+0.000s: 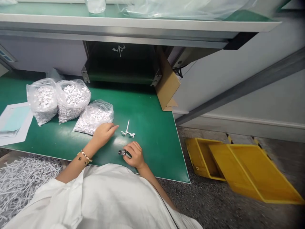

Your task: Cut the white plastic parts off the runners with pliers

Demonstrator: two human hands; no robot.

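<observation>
Bench: green top, pale edging | left: flat papers | left of middle: three clear bags of small white bits, side by side | just right of bags: one branched white piece | right rear: upright cardboard | shelf above: green top, clear plastic | floor: speckled grey, yellow bins near bench

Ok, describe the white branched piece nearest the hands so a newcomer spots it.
Find the green tabletop, then look just beyond the right hand. A white branched piece lies there, stem pointing away from the hand. Unlike its lookalike on the dark surface, it lies on green.
</observation>
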